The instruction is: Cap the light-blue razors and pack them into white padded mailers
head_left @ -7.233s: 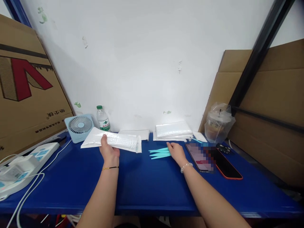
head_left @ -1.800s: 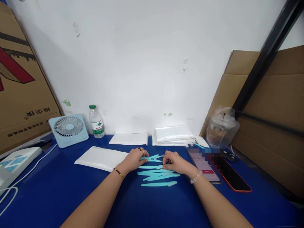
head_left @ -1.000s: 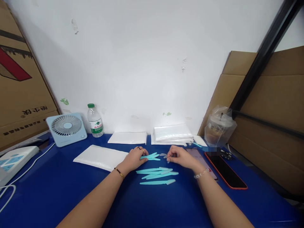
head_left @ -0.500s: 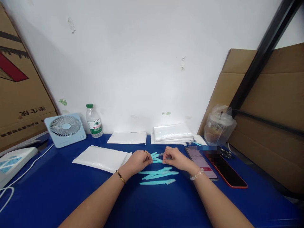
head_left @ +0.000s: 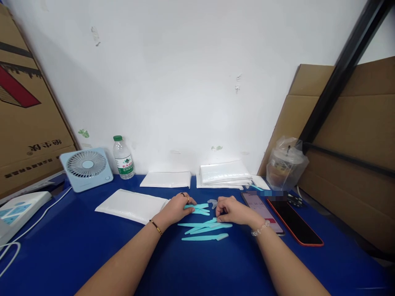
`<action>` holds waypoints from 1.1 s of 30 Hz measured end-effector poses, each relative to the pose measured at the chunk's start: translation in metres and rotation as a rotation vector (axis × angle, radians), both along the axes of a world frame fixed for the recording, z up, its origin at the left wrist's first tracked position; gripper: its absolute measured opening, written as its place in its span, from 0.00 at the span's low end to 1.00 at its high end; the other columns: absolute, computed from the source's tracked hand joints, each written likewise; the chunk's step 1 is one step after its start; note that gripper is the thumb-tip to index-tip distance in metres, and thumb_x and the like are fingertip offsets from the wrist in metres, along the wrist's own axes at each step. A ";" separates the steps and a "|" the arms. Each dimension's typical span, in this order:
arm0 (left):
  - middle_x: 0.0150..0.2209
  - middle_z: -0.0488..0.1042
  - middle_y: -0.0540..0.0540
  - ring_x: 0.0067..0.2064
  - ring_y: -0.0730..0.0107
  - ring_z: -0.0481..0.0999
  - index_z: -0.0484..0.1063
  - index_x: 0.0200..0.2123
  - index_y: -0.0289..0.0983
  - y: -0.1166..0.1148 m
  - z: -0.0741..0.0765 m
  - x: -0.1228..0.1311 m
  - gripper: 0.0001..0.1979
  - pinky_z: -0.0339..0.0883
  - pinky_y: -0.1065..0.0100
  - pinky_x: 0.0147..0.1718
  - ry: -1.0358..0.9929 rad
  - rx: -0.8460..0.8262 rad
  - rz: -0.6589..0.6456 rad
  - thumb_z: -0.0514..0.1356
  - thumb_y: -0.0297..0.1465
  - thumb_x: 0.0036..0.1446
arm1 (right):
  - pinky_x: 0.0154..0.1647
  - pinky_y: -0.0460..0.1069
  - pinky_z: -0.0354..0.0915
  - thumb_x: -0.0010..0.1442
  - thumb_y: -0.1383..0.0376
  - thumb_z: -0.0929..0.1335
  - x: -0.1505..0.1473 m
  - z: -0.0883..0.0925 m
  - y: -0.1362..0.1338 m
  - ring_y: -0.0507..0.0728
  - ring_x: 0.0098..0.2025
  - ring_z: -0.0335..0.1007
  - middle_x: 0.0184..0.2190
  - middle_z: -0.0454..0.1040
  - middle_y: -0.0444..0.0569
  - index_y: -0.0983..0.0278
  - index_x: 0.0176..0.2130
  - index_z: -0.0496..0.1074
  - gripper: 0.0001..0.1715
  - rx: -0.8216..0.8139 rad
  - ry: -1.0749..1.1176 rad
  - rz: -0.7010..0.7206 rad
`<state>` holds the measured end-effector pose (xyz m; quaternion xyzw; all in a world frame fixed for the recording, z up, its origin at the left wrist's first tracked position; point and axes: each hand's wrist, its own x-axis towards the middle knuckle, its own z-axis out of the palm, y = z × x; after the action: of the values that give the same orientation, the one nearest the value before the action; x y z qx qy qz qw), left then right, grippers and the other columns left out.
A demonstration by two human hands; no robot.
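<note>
My left hand point(head_left: 180, 209) is closed on several turquoise eyebrow razors point(head_left: 202, 209), whose ends stick out to the right past my fingertips. My right hand point(head_left: 230, 211) pinches the blade end of another turquoise razor on the table; my fingers partly hide it. Under and in front of it, a few more eyebrow razors point(head_left: 205, 237) lie roughly side by side, handles to the left. Small translucent pieces point(head_left: 212, 203), perhaps blade caps, lie between my two hands.
A white padded mailer point(head_left: 129, 205) lies left of my left hand. More mailers point(head_left: 225, 172) are stacked by the wall. Two phones point(head_left: 293, 220) sit at the right, near a bagged drink cup point(head_left: 284, 164). A fan point(head_left: 87, 166), water bottle point(head_left: 123, 160) and power strip point(head_left: 24, 209) stand left.
My hands have moved apart. My left hand shifted left with the razors, and my right hand came down toward me onto a razor in the front group. The translucent pieces are now more visible.
</note>
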<state>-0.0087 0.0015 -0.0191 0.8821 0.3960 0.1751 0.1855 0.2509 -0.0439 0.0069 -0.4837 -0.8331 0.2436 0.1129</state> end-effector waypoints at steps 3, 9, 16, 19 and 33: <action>0.42 0.72 0.47 0.44 0.65 0.70 0.73 0.45 0.42 -0.008 0.010 0.002 0.15 0.63 0.67 0.43 -0.037 0.020 0.012 0.54 0.39 0.57 | 0.46 0.54 0.53 0.52 0.60 0.70 -0.003 0.000 0.000 0.56 0.37 0.63 0.33 0.68 0.44 0.61 0.30 0.72 0.07 0.010 0.008 0.002; 0.38 0.75 0.49 0.38 0.68 0.72 0.74 0.38 0.41 -0.019 0.020 0.011 0.13 0.62 0.70 0.36 -0.027 -0.006 -0.052 0.55 0.40 0.57 | 0.48 0.54 0.53 0.57 0.61 0.67 -0.010 0.000 0.000 0.54 0.35 0.64 0.34 0.68 0.44 0.62 0.31 0.71 0.07 0.138 0.133 -0.069; 0.36 0.75 0.49 0.40 0.65 0.71 0.75 0.35 0.42 -0.008 0.014 0.004 0.10 0.62 0.68 0.38 0.014 0.037 0.075 0.55 0.36 0.56 | 0.43 0.52 0.55 0.54 0.61 0.69 0.008 -0.010 0.017 0.54 0.35 0.62 0.32 0.68 0.45 0.62 0.29 0.73 0.07 0.232 0.095 -0.240; 0.45 0.72 0.48 0.48 0.61 0.68 0.73 0.45 0.45 -0.007 0.011 0.002 0.15 0.61 0.65 0.45 0.017 0.056 0.065 0.59 0.37 0.53 | 0.42 0.51 0.55 0.53 0.61 0.69 0.013 -0.010 0.018 0.55 0.34 0.62 0.32 0.68 0.45 0.62 0.30 0.74 0.06 0.231 0.083 -0.269; 0.42 0.72 0.46 0.44 0.64 0.69 0.72 0.44 0.41 -0.022 0.018 0.010 0.18 0.63 0.67 0.41 -0.117 0.010 0.017 0.54 0.44 0.57 | 0.41 0.51 0.58 0.51 0.54 0.70 -0.007 -0.004 0.000 0.53 0.33 0.63 0.32 0.67 0.45 0.62 0.30 0.73 0.14 0.046 0.121 0.030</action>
<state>0.0015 -0.0201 -0.0012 0.8679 0.3910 0.2300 0.2024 0.2436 -0.0442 0.0026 -0.4527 -0.8373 0.2548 0.1705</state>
